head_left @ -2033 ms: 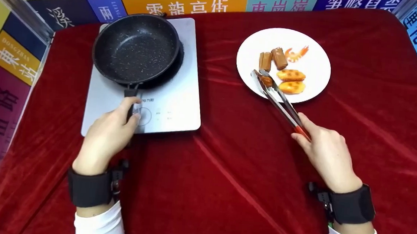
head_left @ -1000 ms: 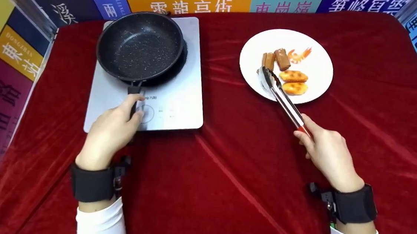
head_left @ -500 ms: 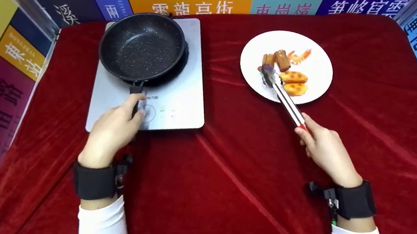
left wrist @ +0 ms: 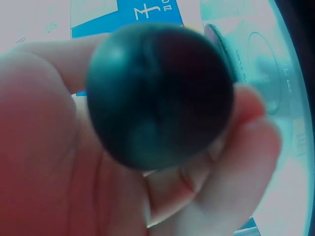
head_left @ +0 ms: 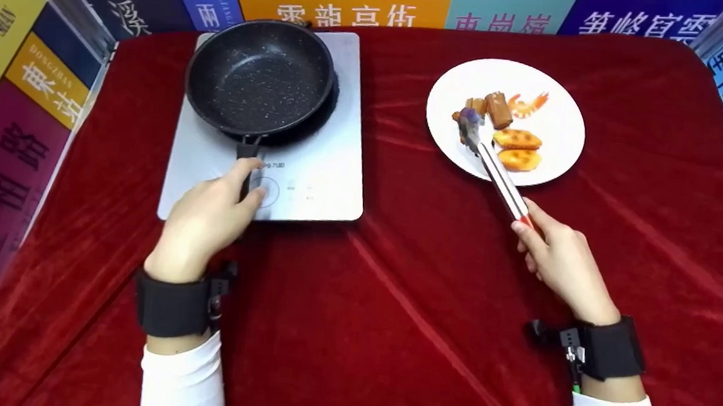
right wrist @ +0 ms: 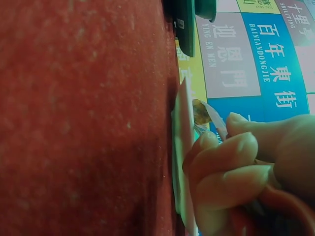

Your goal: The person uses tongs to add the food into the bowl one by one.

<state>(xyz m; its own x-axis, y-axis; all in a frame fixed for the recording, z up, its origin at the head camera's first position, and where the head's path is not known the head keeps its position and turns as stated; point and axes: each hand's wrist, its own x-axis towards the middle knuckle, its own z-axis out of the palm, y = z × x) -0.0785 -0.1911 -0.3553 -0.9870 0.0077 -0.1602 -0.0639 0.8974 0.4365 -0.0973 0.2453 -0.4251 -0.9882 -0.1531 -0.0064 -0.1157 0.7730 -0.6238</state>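
My left hand (head_left: 212,217) grips the black handle of a speckled frying pan (head_left: 258,82) on a flat cooktop (head_left: 339,162). In the left wrist view, the dark rounded handle end (left wrist: 157,98) has fingers curled around it. My right hand (head_left: 563,261) holds metal tongs (head_left: 502,178) with red on the grip. Their tips are over the left part of a white plate (head_left: 563,141), largely hiding a dark brown food piece (head_left: 456,116). Beside them on the plate lie a brown roll (head_left: 499,110), another partly covered roll (head_left: 474,103), a shrimp (head_left: 529,105) and two yellow browned oval pieces (head_left: 518,160).
A dark red cloth (head_left: 377,333) covers the table. Panels with printed characters (head_left: 344,8) stand along the back and both sides. The cooktop is at the left, the plate to its right, with red cloth between them.
The tongs, earlier spread around the dark brown piece, have turned in my right hand and their arms appear closer together. My left hand stays on the pan handle. The head view has shifted slightly.
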